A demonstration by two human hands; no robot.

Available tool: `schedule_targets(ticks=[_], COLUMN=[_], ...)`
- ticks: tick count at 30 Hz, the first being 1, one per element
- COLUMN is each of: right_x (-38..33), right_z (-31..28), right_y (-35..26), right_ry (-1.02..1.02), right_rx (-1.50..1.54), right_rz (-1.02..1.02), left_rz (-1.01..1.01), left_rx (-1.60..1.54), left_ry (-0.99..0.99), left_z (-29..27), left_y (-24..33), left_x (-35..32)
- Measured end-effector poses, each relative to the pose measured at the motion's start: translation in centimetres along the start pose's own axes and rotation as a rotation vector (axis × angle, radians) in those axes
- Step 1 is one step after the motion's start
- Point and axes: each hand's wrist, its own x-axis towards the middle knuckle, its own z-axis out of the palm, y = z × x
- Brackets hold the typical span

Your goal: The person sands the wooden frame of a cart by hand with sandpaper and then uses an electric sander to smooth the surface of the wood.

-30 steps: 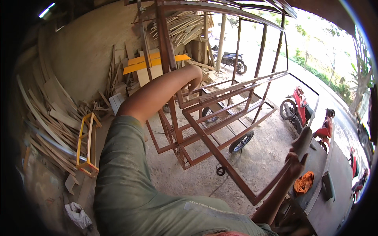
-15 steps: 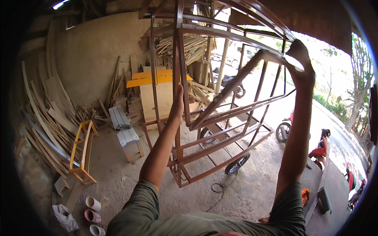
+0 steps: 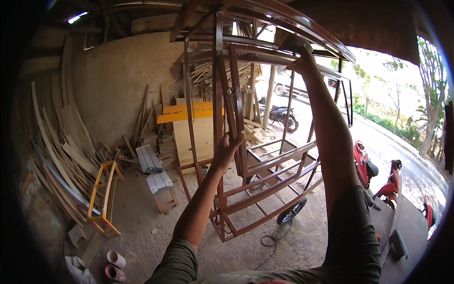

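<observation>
Left hand (image 3: pixel 227 152) is closed around the low end of the left upright of a brown metal frame (image 3: pixel 238 90) near the centre; the right hand (image 3: pixel 303 57), at one o'clock, grips the frame's top bar, its fingers partly in shadow. This frame stands upright beside a post of a larger brown cart frame (image 3: pixel 218 90); whether the two touch cannot be told.

From the left, timber strips (image 3: pixel 57 128) lean at nine o'clock, and a yellow wooden frame (image 3: pixel 96 219) stands at eight. Two pots (image 3: pixel 116 259) sit at seven. A plank bench (image 3: pixel 159 182) bearing a power tool (image 3: pixel 153 170) stands at eight, nearer the centre, and an orange panel (image 3: pixel 189 112) shows at ten. A loose cable (image 3: pixel 269 245) lies at five, below a wheel (image 3: pixel 292 211). A red motorcycle (image 3: pixel 361 163) is parked at three; a grey table (image 3: pixel 412 227) stretches across four.
</observation>
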Motion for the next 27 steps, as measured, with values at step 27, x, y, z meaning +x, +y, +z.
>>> schedule_targets(ticks=[27], right_x=[-17.8], right_z=[-3.6], right_y=[-13.3], right_ry=[0.687], right_rx=[-1.041], right_rz=[-1.103], left_rz=[0.371], left_rx=[0.15], left_ry=[-0.247], left_z=[3.6], left_y=[14.5], left_x=[2.9])
